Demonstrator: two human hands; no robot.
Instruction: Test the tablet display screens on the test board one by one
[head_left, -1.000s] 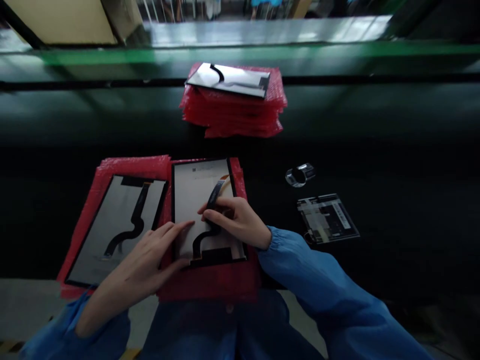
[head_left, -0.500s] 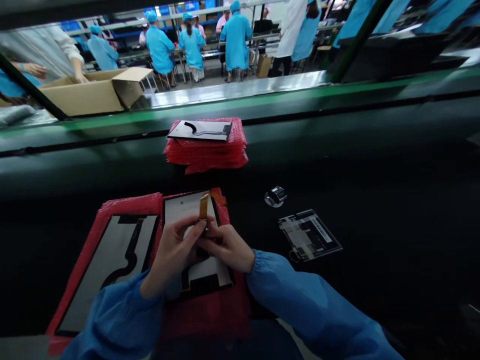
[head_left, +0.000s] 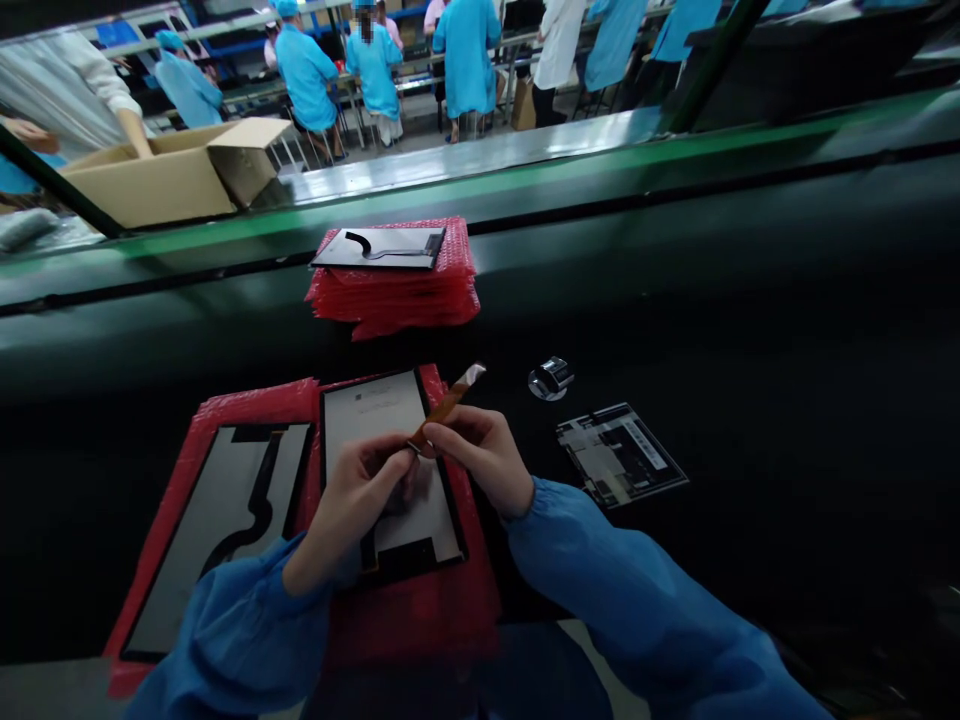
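Observation:
A grey display panel [head_left: 382, 425] lies on red bubble wrap [head_left: 420, 600] in front of me. Its flat ribbon cable [head_left: 450, 402] is lifted off the panel and points up to the right, orange with a pale tip. My right hand [head_left: 484, 460] pinches the cable near its base. My left hand [head_left: 352, 505] is closed beside it, fingertips meeting the same spot on the cable. A second panel [head_left: 217, 520] with its black cable lying flat rests on red wrap to the left.
A stack of red bubble wrap [head_left: 394, 290] with another panel [head_left: 379, 247] on top sits further back. To the right lie a small roll of clear tape [head_left: 551, 378] and a printed card [head_left: 621, 455]. A cardboard box [head_left: 161, 175] and people in blue coats are beyond the belt.
My hands lifted the ribbon cable off the panel, first upright, now tilted up to the right. My left hand came off the panel surface onto the cable. The view tilted up.

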